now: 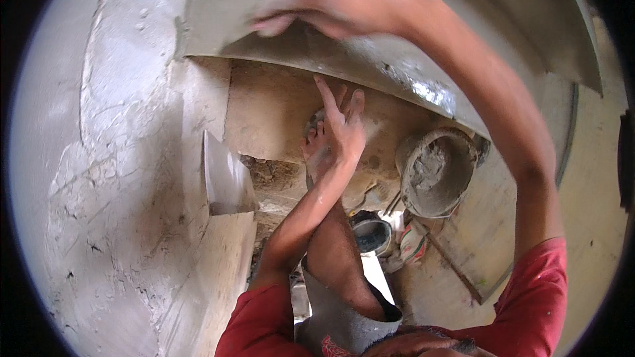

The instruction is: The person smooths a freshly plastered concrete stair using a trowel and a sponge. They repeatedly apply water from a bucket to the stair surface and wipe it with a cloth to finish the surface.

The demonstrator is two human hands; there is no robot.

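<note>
My right hand [324, 1] is raised at the top, against the smooth, wet grey plaster [218, 6] of a slab with a curved lower edge. Its fingers are curled and blurred by motion; whatever they may hold is hidden. Below that edge my left hand [342, 122] hangs in front of a bare brown surface, fingers spread and nothing in them. My bare foot [319, 149] shows just behind the left hand, on the same brown surface.
A bucket [436, 172] with grey mortar inside stands right of my foot. A smaller dark bucket [370, 233] and a printed sack [413, 243] sit lower down. Rough, partly plastered wall [126, 225] rises at left, with a pale upright panel [225, 178] beside it.
</note>
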